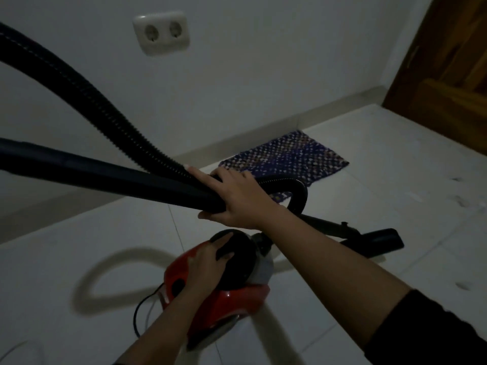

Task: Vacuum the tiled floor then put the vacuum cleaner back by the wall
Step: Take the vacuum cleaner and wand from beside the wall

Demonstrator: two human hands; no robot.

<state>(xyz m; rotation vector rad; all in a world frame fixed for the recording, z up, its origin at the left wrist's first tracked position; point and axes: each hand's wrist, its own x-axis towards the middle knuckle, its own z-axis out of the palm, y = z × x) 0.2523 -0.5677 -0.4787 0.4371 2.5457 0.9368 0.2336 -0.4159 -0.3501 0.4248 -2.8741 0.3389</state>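
At lower centre the left hand [210,262] grips the handle of the red vacuum cleaner [224,293] on the tiled floor [79,233]. Above it, the right hand [234,196] closes around the black hose [87,101]. Beyond lie a mat [287,156] and the wall [263,75]. Likely the put-away step; next, carry the body wallward

No readable text, label, brand, number or sign appears anywhere in this dim view, neither on the red vacuum cleaner [218,291], nor on its black hose [87,93], nor on the white double wall socket [161,32].
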